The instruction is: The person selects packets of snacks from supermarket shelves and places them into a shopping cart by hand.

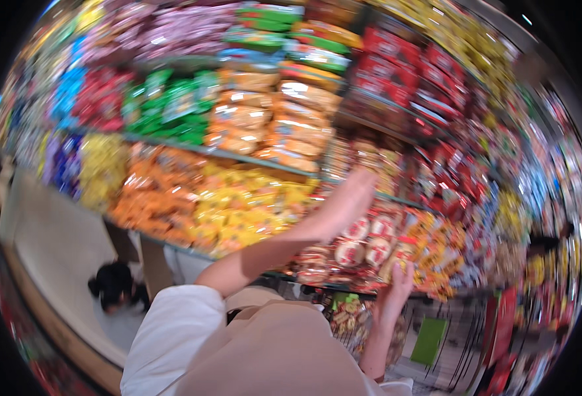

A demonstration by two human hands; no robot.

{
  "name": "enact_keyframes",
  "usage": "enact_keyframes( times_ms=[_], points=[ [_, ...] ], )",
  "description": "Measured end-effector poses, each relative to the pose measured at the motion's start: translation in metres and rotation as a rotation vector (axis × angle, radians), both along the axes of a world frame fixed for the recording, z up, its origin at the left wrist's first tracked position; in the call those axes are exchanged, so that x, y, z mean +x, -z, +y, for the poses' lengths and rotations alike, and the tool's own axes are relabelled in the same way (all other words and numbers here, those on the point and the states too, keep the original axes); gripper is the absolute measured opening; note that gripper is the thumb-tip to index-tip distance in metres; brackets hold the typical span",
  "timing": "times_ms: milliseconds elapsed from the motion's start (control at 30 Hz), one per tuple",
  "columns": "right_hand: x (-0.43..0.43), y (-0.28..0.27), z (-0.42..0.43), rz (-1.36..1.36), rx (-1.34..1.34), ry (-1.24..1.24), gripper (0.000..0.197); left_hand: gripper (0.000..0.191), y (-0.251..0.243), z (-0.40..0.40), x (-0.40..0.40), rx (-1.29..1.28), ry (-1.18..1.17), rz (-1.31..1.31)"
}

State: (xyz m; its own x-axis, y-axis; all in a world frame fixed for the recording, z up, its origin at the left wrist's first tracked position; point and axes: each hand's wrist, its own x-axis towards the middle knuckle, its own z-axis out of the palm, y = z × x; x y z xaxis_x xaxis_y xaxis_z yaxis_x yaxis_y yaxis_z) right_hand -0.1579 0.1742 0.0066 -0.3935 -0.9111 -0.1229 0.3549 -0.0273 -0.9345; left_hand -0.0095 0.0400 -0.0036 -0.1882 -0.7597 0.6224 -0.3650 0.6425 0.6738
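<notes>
My left hand (362, 185) reaches across the shelf to small packets (387, 163) in a compartment right of the stacked orange packets (296, 123); blur hides its fingers and whether it holds one. My right hand (402, 279) is at the shelf's front edge, its fingers on a yellowish packet with a red top (403, 252). Round white-and-red wrapped packets (357, 242) lie between my two hands. Orange-yellow packets (432, 245) are piled just right of my right hand.
Yellow packets (249, 208) and orange packets (157, 188) fill the lower tier at left. Green packets (172, 104) and red boxes (387, 64) stand higher up. Below the shelf is a wire cart (459, 336) holding packets. Another person (115, 287) is at the lower left.
</notes>
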Motion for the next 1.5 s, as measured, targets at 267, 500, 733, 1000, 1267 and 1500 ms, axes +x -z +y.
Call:
enact_keyframes(
  times_ms=[267, 500, 733, 1000, 1267, 1500],
  points=[
    [-0.046, 0.013, -0.004, -0.005, -0.005, 0.239, 0.015, 0.019, 0.018, -0.154, -0.094, 0.247, 0.123, -0.296],
    [-0.089, 0.04, -0.001, -0.072, 0.04, 0.4, 0.021, 0.022, 0.107, -0.247, -0.158, 0.16, -0.036, -0.832],
    [-0.108, 0.039, -0.007, -0.099, 0.141, 0.491, 0.019, 0.033, 0.129, -0.262, -0.166, 0.011, -0.024, -1.094],
    [-0.105, 0.052, -0.017, -0.133, 0.125, 0.453, 0.022, 0.037, 0.038, -0.214, -0.129, 0.285, 0.245, -0.399],
    [-0.097, 0.009, -0.036, -0.148, -0.096, 0.305, 0.023, 0.045, -0.054, -0.096, -0.096, 0.77, 0.624, -0.019],
    [-0.083, 0.007, -0.034, -0.011, -0.158, 0.348, 0.027, 0.034, -0.075, -0.064, -0.088, 0.66, 0.695, -0.039]
  ],
)
